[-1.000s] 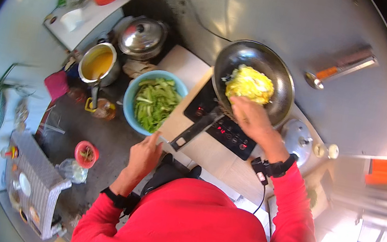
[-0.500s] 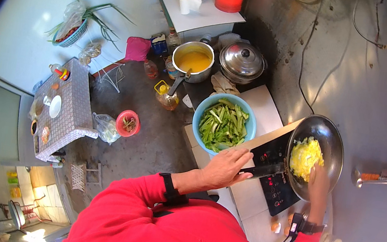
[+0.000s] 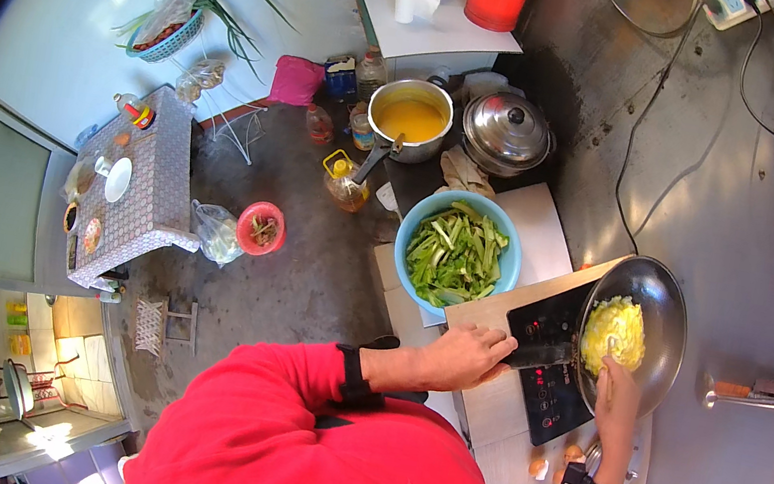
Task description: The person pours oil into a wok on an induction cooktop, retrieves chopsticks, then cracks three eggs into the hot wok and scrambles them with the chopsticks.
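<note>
My left hand [image 3: 468,358] is closed round the end of the black pan handle [image 3: 541,355]. The dark frying pan [image 3: 667,317] sits tilted in view on a black induction cooktop [image 3: 548,399]. In it lies a mound of yellow and white scrambled egg [image 3: 614,329]. Over the pan's near side, my right hand [image 3: 618,392] has its fingers pinched together at the egg. A thin tip seems to show between them, but what they hold is too small to tell.
Left of the cooktop stands a blue basin [image 3: 401,249] of cut green leaves. Behind it are a pot [image 3: 433,153] of yellow liquid and a lidded steel pot [image 3: 509,130]. Eggshells [image 3: 573,454] lie beside my right wrist. A cord [image 3: 624,168] hangs against the metal wall.
My left hand's spread fingers have closed round the pan handle. My right hand has drawn back slightly from the egg, which now looks more gathered. The whole view has shifted a little.
</note>
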Motion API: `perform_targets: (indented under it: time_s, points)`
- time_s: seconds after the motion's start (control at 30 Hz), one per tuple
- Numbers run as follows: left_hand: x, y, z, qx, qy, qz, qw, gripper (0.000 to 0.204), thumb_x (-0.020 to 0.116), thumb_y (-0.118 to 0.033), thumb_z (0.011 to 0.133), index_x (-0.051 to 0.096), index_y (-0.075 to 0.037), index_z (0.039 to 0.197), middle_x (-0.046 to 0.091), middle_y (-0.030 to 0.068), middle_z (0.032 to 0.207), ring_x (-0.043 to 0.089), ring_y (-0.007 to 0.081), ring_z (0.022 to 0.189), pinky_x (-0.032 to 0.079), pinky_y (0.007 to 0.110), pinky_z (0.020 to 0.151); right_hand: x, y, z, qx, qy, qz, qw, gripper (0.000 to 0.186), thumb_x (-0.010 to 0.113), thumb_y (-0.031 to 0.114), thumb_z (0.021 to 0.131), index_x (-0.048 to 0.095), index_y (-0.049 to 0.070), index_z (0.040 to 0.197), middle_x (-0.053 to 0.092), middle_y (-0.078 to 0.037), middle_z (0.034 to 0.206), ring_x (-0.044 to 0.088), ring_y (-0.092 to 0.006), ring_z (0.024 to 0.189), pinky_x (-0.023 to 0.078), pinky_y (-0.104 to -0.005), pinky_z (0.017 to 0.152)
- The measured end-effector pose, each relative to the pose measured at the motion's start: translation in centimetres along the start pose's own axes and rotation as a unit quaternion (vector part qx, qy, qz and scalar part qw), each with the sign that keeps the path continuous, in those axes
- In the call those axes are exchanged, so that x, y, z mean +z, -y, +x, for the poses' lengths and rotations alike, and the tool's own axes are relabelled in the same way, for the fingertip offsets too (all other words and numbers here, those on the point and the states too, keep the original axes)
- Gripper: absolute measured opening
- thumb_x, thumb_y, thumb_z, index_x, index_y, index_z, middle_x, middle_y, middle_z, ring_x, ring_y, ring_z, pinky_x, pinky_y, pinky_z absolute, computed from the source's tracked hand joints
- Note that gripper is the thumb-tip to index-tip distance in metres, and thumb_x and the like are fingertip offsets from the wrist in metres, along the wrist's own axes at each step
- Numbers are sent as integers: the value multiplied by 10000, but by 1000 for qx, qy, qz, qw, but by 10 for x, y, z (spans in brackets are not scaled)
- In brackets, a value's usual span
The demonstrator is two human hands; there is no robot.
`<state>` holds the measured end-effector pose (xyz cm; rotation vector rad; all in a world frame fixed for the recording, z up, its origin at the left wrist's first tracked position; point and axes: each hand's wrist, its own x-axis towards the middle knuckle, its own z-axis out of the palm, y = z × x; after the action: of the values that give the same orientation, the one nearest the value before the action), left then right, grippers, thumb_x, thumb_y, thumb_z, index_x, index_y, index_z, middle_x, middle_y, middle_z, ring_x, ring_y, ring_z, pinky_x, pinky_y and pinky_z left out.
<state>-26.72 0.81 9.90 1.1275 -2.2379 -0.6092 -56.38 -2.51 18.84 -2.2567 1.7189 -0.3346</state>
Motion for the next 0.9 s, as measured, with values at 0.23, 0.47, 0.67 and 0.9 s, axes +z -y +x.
perform_targets:
  time_s: [0.23, 0.47, 0.67, 0.9]
  points:
    - [3, -1, -1, -1, -14, 9, 1000, 313, 628, -198, 909, 564, -28, 1163, 640, 123, 971, 663, 306, 856, 526, 424, 724, 11, -5, 14, -16, -32, -11, 999, 229, 539, 88, 962, 640, 6, 1151, 657, -220, 1080, 636, -416, 986, 501, -426, 875]
    - [-4, 5, -12, -15, -35, -7, 999, 322, 605, -146, 898, 526, -39, 1192, 641, 118, 939, 668, 315, 818, 535, 426, 661, 14, -27, 0, 17, -26, -48, 998, 267, 519, 91, 976, 609, -32, 1195, 645, -218, 1137, 629, -416, 1021, 491, -432, 887]
    - [-12, 4, -14, -29, -63, -18, 997, 303, 618, -170, 893, 536, -40, 1154, 638, 123, 925, 673, 335, 771, 542, 442, 664, 5, -11, 2, -5, -15, -87, 996, 256, 511, 105, 987, 619, -33, 1174, 642, -223, 1134, 619, -414, 1034, 484, -435, 906]
    - [-23, 8, -15, -34, -104, -40, 993, 368, 700, -145, 831, 548, -29, 1146, 610, 136, 965, 635, 322, 865, 529, 428, 693, 4, -19, -14, 12, -1, -44, 999, 272, 534, 134, 991, 606, -43, 1185, 643, -226, 1125, 617, -408, 1044, 472, -420, 921]
